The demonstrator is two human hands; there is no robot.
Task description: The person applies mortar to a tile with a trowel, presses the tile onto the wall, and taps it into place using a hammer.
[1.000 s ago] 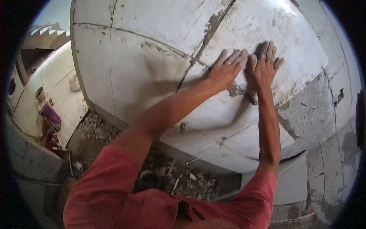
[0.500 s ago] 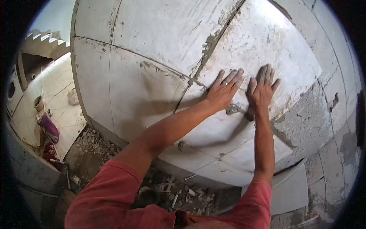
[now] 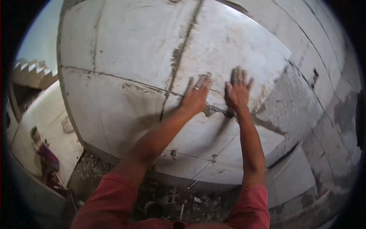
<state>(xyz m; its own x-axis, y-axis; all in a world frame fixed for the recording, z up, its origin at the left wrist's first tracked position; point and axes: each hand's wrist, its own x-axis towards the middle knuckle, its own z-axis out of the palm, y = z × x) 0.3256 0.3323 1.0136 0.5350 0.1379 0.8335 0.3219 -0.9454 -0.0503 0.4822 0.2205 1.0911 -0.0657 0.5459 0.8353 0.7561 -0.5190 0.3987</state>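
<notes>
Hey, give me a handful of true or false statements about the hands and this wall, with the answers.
1. The left hand and right hand both lie flat on the tile. True.
2. The left hand wears a ring. True.
3. The right hand grips a trowel. False: it is open and holds nothing.
4. Right of the hands, everything is tiled. False: rough grey wall shows there.
5. Rubble lies at the wall's foot. True.

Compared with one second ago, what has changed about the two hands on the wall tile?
The left hand and right hand have drawn slightly apart on the wall tile. Nothing was grasped or released. Both palms stay flat on it, above the mortar smear; only the view shifted.
</notes>
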